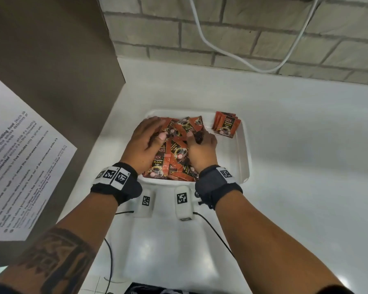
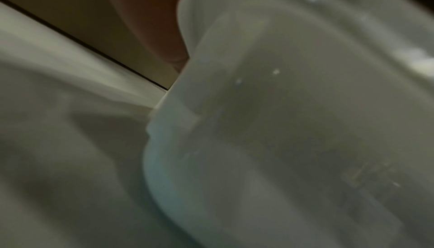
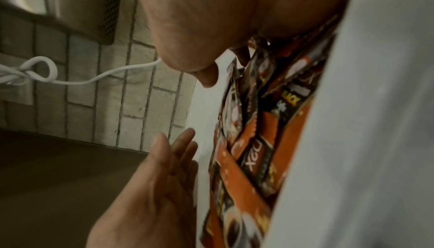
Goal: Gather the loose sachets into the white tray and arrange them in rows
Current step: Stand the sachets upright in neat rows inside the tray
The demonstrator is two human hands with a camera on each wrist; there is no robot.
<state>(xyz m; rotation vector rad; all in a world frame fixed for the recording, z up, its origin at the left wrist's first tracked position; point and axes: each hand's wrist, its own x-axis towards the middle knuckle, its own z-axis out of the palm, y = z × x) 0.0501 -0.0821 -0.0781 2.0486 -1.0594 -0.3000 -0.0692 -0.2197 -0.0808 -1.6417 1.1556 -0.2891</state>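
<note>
- Head view: the white plastic tray (image 1: 241,153) sits on the white counter (image 1: 306,166); a jumbled pile of orange-and-black coffee sachets (image 1: 176,153) fills its left part, and a small upright sachet stack (image 1: 226,125) stands at its far right.
- The left hand (image 1: 145,143) lies on the pile, fingers extended.
- The right hand (image 1: 202,149) rests on the pile; finger state cannot be determined.
- Right wrist view alone shows the left hand's straight fingers (image 3: 173,151).
- Left wrist view: blurred tray wall only.
</note>
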